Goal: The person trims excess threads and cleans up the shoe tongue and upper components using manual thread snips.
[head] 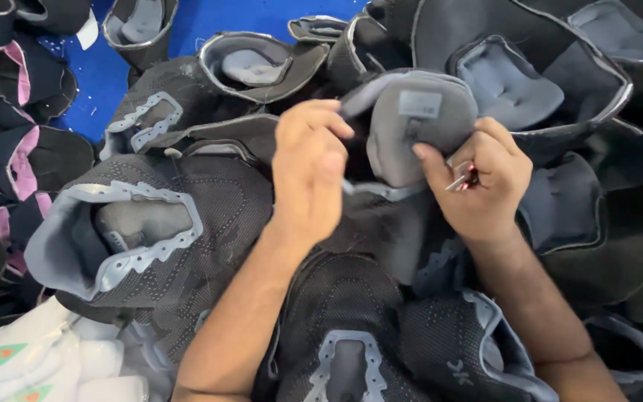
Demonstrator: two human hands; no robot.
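Grey padded shoe tongue (411, 126) stands upright between both hands, atop the heap of black mesh shoe uppers (187, 201). Left hand (308, 175): fingers pinching its left edge. Right hand (481, 182): fingers pressed around small metal snips (461, 179), thumb touching the tongue's lower right.

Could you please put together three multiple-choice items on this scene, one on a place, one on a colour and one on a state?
1. Where do the white pieces lie?
A. lower left
B. upper right
C. centre

2. What colour is the table surface showing between the shoe uppers?
A. red
B. blue
C. green

3. What does the right hand hold?
A. nothing
B. a brush
C. a small metal tool

Answers: 1 A, they sit in the lower-left corner. 2 B, blue shows at upper left. 3 C, a thin metal tool sits in its fingers beside the grey shoe upper, which the left hand grips.
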